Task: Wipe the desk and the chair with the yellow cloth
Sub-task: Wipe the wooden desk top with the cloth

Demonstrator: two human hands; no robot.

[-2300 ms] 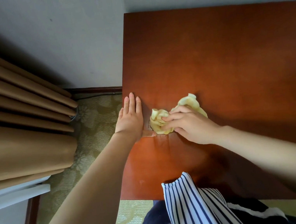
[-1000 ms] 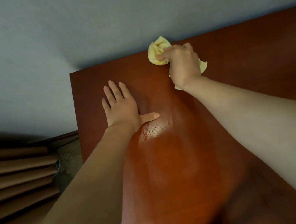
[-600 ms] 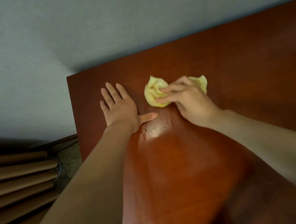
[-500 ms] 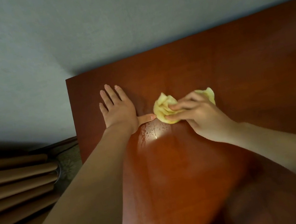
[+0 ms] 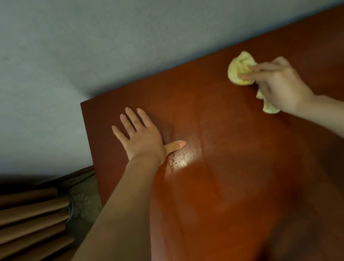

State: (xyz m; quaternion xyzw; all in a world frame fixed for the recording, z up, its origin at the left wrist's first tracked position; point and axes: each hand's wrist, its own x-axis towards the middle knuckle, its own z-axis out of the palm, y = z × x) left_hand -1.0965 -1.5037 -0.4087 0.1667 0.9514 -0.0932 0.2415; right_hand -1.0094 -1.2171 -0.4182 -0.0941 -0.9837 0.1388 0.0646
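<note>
Head view: glossy reddish-brown desk (image 5: pixel 233 199) butted against grey wall (image 5: pixel 149 21); tan curtain folds (image 5: pixel 19 224) and patterned floor (image 5: pixel 85 198) outboard of left forearm. Left hand (image 5: pixel 140 138) flat on desk, fingers (image 5: pixel 130 120) spread, holding nothing; droplets (image 5: pixel 179 163) glinting just beside its thumb. Right hand (image 5: pixel 281 87) clutching bunched yellow cloth (image 5: pixel 239 69) near far edge; long axis diagonal, bulk past fingertips toward wall, tail trailing under heel of palm.

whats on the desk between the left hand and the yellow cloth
Nothing: in the head view that stretch of the desk between the left hand and the yellow cloth is bare wood. Droplets glint beside that hand's thumb.
</note>
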